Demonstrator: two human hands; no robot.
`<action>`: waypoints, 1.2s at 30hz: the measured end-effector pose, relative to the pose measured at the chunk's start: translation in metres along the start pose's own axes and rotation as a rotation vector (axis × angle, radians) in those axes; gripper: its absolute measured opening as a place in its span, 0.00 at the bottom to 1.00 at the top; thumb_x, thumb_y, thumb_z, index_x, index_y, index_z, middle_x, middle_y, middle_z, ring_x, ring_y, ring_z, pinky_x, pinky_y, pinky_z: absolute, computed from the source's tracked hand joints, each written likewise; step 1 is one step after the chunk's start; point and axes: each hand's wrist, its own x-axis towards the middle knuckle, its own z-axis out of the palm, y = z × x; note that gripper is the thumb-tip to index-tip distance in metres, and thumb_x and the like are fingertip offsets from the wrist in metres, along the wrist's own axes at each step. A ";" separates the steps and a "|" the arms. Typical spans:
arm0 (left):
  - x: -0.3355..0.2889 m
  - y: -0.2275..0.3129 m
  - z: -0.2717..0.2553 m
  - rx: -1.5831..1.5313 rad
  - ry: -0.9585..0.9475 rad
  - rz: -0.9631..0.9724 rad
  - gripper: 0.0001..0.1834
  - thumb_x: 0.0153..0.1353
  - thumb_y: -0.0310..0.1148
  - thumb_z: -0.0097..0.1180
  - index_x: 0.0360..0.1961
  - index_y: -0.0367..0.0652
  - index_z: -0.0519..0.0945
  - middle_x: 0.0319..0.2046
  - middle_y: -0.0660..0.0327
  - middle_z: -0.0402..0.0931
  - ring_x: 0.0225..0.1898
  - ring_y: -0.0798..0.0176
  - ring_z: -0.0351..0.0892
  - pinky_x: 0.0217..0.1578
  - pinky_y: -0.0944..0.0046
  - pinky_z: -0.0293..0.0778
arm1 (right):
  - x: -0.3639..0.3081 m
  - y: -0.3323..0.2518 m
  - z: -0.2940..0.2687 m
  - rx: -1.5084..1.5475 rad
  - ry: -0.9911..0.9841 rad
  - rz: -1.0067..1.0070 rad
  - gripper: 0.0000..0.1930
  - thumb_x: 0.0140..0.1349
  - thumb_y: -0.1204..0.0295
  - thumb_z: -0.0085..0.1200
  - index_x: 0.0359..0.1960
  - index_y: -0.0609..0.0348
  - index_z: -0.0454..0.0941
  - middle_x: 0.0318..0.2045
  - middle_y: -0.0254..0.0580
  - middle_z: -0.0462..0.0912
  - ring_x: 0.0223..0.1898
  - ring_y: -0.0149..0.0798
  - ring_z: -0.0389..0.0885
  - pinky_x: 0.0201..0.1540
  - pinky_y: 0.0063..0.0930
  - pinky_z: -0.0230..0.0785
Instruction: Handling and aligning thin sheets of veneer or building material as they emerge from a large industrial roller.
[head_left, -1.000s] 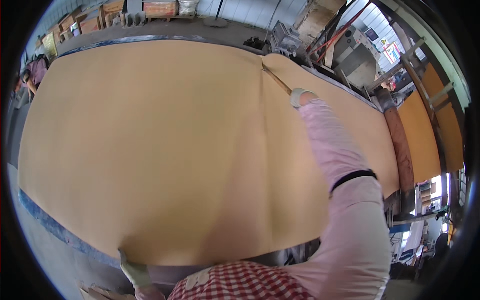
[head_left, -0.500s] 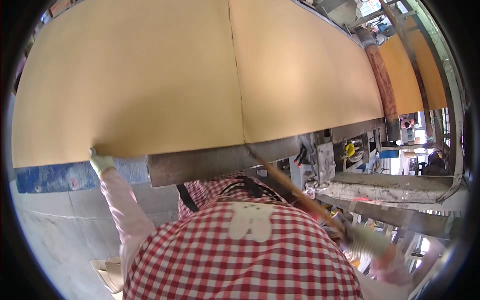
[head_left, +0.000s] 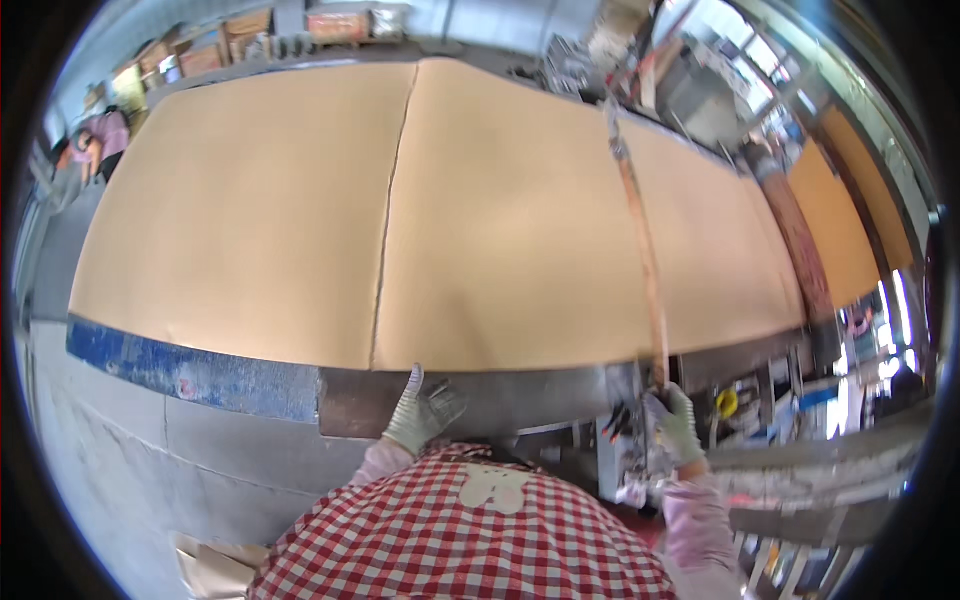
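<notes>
A wide tan sheet (head_left: 270,210) covers the table, crossed from far to near by a dark, uneven seam (head_left: 385,225). My left hand (head_left: 425,412), in a pale glove, is at the sheet's near edge just right of the seam's end. Its fingers are spread and it holds nothing. Farther right, my gloved right hand (head_left: 677,425) is closed round the near end of a long wooden stick (head_left: 643,240). The stick reaches away over the sheet to a greyish tip near the far edge. Whether the stick touches the sheet I cannot tell.
A blue board (head_left: 200,375) and a dark metal edge (head_left: 470,405) run along the table's near side. On the right stands a reddish roller (head_left: 795,235), with an orange sheet (head_left: 835,225) beyond it. Another person (head_left: 100,140) is at the far left.
The stick has swung from beside my body on the right to over the sheet. My left hand has moved right along the near edge. The view has lifted, and the seam appears farther left.
</notes>
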 end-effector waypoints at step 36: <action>-0.011 0.162 0.074 0.753 0.610 1.471 0.18 0.48 0.14 0.53 0.43 0.34 0.71 0.40 0.60 0.74 0.38 0.63 0.73 0.42 0.65 0.71 | 0.051 0.024 0.159 -0.254 -0.280 -0.367 0.13 0.50 0.64 0.57 0.25 0.65 0.73 0.24 0.50 0.74 0.28 0.51 0.72 0.32 0.37 0.64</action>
